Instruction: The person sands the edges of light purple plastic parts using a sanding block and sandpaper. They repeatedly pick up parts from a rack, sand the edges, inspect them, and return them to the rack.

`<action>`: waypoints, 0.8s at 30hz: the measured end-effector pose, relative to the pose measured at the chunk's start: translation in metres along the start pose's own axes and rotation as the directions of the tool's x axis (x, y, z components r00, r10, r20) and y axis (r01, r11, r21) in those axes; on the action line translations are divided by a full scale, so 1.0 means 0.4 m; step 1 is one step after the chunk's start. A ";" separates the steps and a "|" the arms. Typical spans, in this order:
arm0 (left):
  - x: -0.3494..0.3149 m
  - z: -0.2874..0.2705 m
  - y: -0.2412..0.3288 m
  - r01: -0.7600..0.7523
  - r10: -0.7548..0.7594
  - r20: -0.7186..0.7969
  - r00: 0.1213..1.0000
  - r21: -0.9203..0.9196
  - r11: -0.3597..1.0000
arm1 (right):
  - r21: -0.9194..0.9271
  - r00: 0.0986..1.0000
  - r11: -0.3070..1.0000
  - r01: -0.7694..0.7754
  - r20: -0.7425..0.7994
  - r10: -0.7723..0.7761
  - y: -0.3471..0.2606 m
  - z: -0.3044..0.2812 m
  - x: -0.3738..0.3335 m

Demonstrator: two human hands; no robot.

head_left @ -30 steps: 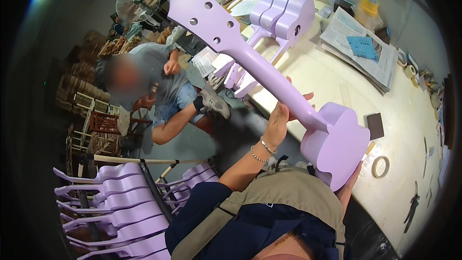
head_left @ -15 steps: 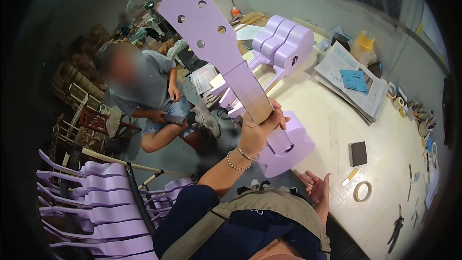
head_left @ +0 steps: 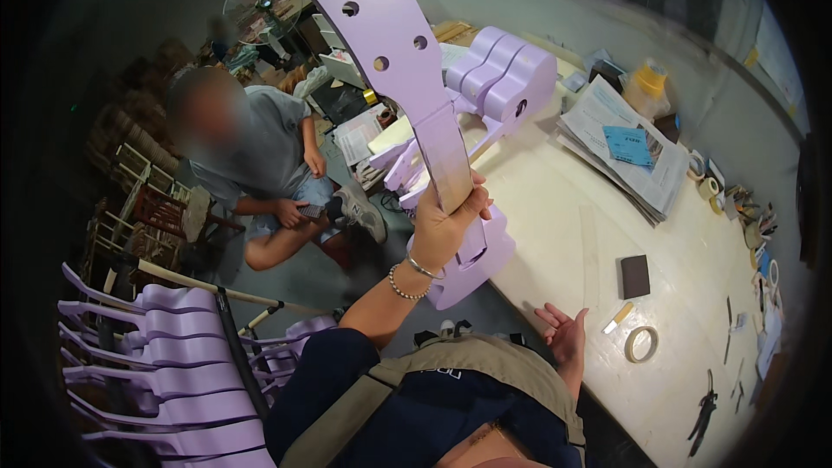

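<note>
Downward fisheye head view, close above left hand (head_left: 444, 224) and right hand (head_left: 567, 338).

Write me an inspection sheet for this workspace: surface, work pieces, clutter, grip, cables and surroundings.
Surface: pale table with faint marks.
Job's things: purple guitar, no strings on it.
Clutter: newspapers under a blue packet, dark block, tape roll, black tool.
Grip: left hand closed around the guitar's neck; right hand open, holding nothing.
Cables: nothing clearly seen.
Surroundings: seated person, fan, more purple guitars on the table and on a rack at left.
</note>
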State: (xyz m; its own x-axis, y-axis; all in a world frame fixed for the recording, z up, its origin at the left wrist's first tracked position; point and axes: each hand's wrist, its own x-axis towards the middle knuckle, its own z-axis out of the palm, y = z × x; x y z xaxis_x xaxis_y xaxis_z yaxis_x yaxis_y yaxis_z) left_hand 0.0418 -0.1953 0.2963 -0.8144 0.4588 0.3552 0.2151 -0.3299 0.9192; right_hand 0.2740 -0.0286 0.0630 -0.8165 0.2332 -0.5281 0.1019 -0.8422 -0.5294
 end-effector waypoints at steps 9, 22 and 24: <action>0.028 -0.001 0.004 0.010 -0.006 0.035 0.999 -0.102 0.995 | 0.036 1.000 0.999 0.008 0.006 -0.009 0.012 -0.020 0.005; 0.031 0.011 -0.001 0.043 -0.038 0.033 0.999 -0.165 0.985 | 0.031 1.000 0.999 0.012 0.000 -0.012 0.030 -0.039 -0.001; 0.027 0.017 -0.001 0.038 -0.031 0.045 0.998 -0.148 0.988 | 0.012 1.000 1.000 0.015 -0.010 -0.015 0.035 -0.043 -0.003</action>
State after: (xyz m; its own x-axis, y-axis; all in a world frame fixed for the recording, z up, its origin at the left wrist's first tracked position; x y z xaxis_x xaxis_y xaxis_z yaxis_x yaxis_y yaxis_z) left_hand 0.0366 -0.1843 0.3008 -0.7955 0.5060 0.3335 0.1022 -0.4305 0.8968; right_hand 0.2861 -0.0320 0.0447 -0.8120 0.2511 -0.5269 0.0821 -0.8445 -0.5292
